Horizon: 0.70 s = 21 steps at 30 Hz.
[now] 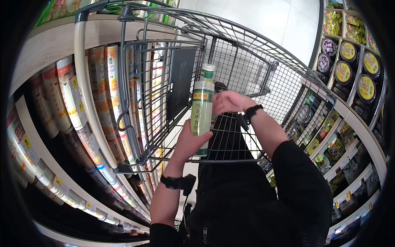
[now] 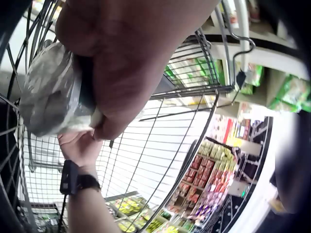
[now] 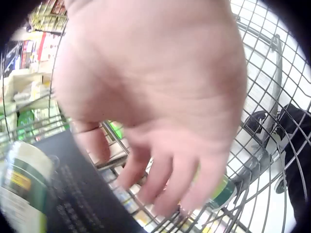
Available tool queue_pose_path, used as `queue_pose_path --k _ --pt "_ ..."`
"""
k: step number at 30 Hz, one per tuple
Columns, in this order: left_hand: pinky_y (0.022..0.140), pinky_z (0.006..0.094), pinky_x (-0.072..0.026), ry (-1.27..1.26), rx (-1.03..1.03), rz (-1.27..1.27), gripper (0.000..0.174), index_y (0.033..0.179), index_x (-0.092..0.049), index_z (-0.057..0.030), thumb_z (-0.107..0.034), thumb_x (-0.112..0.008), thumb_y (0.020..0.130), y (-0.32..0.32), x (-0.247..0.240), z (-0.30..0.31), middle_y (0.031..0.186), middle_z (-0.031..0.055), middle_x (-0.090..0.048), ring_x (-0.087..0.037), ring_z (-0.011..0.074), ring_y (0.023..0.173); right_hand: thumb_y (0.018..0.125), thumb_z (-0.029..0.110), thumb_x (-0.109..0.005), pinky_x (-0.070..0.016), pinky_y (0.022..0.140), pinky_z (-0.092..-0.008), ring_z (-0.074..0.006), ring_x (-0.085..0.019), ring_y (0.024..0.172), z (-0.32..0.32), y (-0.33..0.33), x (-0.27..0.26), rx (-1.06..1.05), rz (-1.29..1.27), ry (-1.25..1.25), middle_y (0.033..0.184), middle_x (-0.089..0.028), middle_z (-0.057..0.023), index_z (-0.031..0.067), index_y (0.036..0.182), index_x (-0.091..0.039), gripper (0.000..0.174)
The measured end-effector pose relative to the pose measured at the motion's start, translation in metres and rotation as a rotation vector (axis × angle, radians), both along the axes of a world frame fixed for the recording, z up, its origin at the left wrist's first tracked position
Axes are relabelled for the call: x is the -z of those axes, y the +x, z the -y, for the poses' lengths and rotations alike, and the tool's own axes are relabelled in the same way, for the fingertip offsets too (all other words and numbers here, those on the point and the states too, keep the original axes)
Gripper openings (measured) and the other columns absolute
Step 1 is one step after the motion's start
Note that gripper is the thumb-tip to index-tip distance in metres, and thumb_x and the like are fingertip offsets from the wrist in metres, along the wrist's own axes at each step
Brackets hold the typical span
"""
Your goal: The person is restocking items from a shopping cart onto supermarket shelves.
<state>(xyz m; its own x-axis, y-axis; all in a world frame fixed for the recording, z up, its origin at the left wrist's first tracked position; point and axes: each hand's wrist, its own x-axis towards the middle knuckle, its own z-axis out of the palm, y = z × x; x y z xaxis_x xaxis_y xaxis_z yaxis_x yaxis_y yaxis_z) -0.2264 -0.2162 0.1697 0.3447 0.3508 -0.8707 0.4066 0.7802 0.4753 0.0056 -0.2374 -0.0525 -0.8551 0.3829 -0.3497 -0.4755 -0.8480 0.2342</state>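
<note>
A cylindrical pack with pale green and dark green wrapping (image 1: 202, 108) stands upright over the cart, its lower part gripped by the left hand (image 1: 190, 142). Behind its top shows the end of a similar pack (image 1: 208, 71). Just right of the pack is the right hand (image 1: 230, 102), fingers loosely bent, holding nothing. In the left wrist view the left hand (image 2: 126, 53) covers part of the clear-wrapped pack end (image 2: 51, 92). In the right wrist view the right hand (image 3: 155, 97) hangs with spread fingers, the pack (image 3: 24, 187) at the left edge.
The wire shopping cart (image 1: 284, 76) surrounds the hands, with a dark panel (image 1: 181, 82) on its left side. Shelves of cylindrical packs (image 1: 74, 99) stand at left; shelves with round tubs (image 1: 366, 87) and bags stand at right. Pale floor tiles (image 1: 247, 12) show beyond.
</note>
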Motion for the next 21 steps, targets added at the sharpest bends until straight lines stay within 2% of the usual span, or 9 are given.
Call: queue_pose_path --k 1,2,3,6,8,12,16,18,21 --pt "0.088 0.0407 -0.0579 0.141 0.122 -0.243 0.074 0.145 -0.044 -0.004 -0.026 -0.082 0.085 0.002 -0.01 0.003 0.12 0.0143 -0.069 -0.072 0.0273 0.105 0.093 0.017 -0.057 -0.0555 0.074 -0.0361 -0.0201 -0.065 0.083 -0.008 -0.008 -0.002 -0.041 0.64 0.074 0.096 -0.068 -0.009 0.0027 0.11 -0.064 0.024" --pt "0.09 0.0427 -0.0573 0.271 0.246 -0.489 0.077 0.144 -0.044 -0.0039 -0.029 -0.083 0.083 0.005 -0.023 0.007 0.122 0.0166 -0.069 -0.072 0.03 0.105 0.093 0.021 -0.06 -0.054 0.071 -0.0354 -0.0204 -0.065 0.081 0.004 -0.027 0.051 -0.094 0.993 0.16 0.095 -0.068 -0.0094 0.0033 0.11 -0.064 0.025" --pt "0.091 0.0452 -0.0568 0.305 0.236 -0.559 0.081 0.143 -0.044 -0.0041 -0.029 -0.085 0.079 0.01 -0.037 0.006 0.12 0.019 -0.07 -0.072 0.0343 0.105 0.089 0.028 -0.067 -0.0551 0.078 -0.0348 -0.0259 -0.068 0.091 -0.006 -0.032 0.049 -0.296 1.256 0.256 0.105 -0.07 -0.0176 -0.001 0.111 -0.063 0.036" --pt "0.089 0.0452 -0.0575 0.473 0.204 -0.624 0.078 0.143 -0.044 -0.0036 -0.027 -0.084 0.08 0.001 -0.064 0.015 0.115 0.0181 -0.072 -0.073 0.0345 0.101 0.084 0.031 -0.075 -0.056 0.088 -0.0382 -0.0337 -0.069 0.104 -0.018 -0.07 0.077 -0.276 1.438 0.305 0.113 -0.069 -0.0251 -0.0083 0.115 -0.057 0.054" --pt "0.09 0.0443 -0.0578 0.447 0.153 -0.599 0.08 0.144 -0.042 -0.003 -0.026 -0.085 0.08 0.007 -0.08 0.011 0.116 0.0184 -0.072 -0.073 0.0333 0.103 0.082 0.033 -0.079 -0.0547 0.096 -0.0429 -0.0407 -0.068 0.113 -0.029 -0.08 0.077 -0.168 1.504 0.326 0.116 -0.067 -0.0297 -0.0138 0.122 -0.048 0.069" --pt "0.089 0.0374 -0.0579 0.405 0.026 -0.559 0.082 0.145 -0.042 -0.0039 -0.019 -0.087 0.077 -0.012 -0.096 0.023 0.12 0.0151 -0.068 -0.07 0.0238 0.103 0.081 0.032 -0.082 -0.0544 0.101 -0.0435 -0.0433 -0.067 0.118 -0.026 -0.101 0.077 -0.356 1.58 0.455 0.122 -0.066 -0.0324 -0.0156 0.13 -0.04 0.08" --pt "0.096 0.0407 -0.0561 0.278 -0.05 -0.397 0.088 0.147 -0.042 -0.0022 -0.025 -0.09 0.076 -0.025 -0.106 0.035 0.126 0.0178 -0.067 -0.069 0.0273 0.112 0.079 0.031 -0.087 -0.055 0.101 -0.0415 -0.0391 -0.069 0.117 -0.026 -0.086 0.087 -0.183 1.404 0.574 0.125 -0.067 -0.0294 -0.0133 0.131 -0.042 0.082" --pt "0.098 0.0395 -0.0545 0.255 0.009 -0.375 0.092 0.149 -0.042 -0.0023 -0.025 -0.091 0.075 -0.027 -0.124 0.044 0.128 0.0161 -0.065 -0.066 0.0254 0.116 0.081 0.024 -0.087 -0.056 0.099 -0.0419 -0.0345 -0.07 0.113 -0.016 -0.071 0.062 -0.256 1.493 0.435 0.126 -0.068 -0.0239 -0.0085 0.133 -0.046 0.074" --pt "0.1 0.0387 -0.0525 0.317 -0.118 -0.21 0.095 0.15 -0.042 -0.0017 -0.018 -0.094 0.072 -0.049 -0.116 0.064 0.13 0.0116 -0.063 -0.063 0.0214 0.119 0.09 0.018 -0.082 -0.0542 0.101 -0.0356 -0.0242 -0.066 0.118 -0.027 -0.034 0.029 -0.136 1.178 0.466 0.129 -0.067 -0.0144 -0.0034 0.139 -0.047 0.064"
